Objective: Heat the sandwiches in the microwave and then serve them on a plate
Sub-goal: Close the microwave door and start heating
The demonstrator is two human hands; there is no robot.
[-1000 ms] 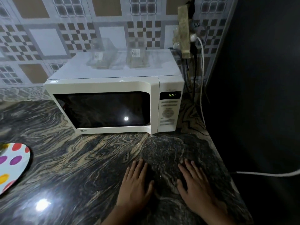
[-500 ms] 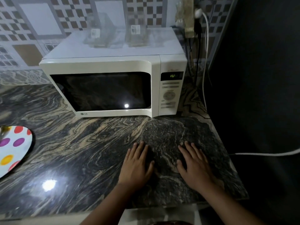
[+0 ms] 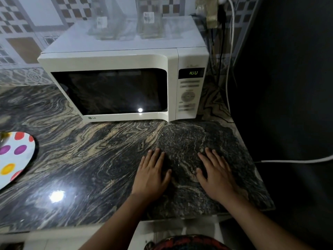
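A white microwave stands at the back of the marble counter with its door shut and its window dark. Its green display is lit. My left hand lies flat on the counter in front of the microwave, fingers straight. My right hand lies flat beside it, a little to the right. Neither hand holds anything. A white plate with coloured dots sits at the left edge of the counter, partly out of view. No sandwiches show anywhere.
Two clear glass containers stand on top of the microwave. Cables hang down the wall to the right of it. A white cable crosses the dark area right of the counter's edge.
My view has tilted down and drawn back, so the microwave sits higher in frame and my forearms show. Both hands stay flat on the counter in the same spot.
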